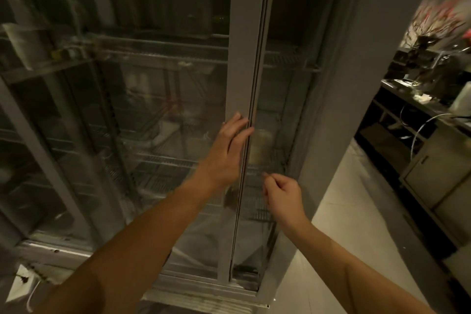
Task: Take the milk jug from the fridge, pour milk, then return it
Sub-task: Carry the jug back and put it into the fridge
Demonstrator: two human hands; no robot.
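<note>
You stand close to a tall glass-door fridge, its long axis vertical, doors facing you. Your left hand lies flat against the grey door frame, fingers extended and pointing up along the dark vertical seam where the two doors meet; the grip is spread wide and clasps nothing. Your right hand hangs just beside the seam, lower down, in front of the right-hand glass pane; its fingers are curled loosely inward, nothing visibly between them. The milk jug cannot be picked out: behind the glass you see wire shelves and pale, blurred shapes, too dim to name. A brownish container sits on a shelf just right of the seam, behind the pane. Both panes and the frame lie between your hands and the shelves. To the right, a grey wall panel, then pale floor. Far right, a cluttered dark worktop with a white cable looping below its edge.
</note>
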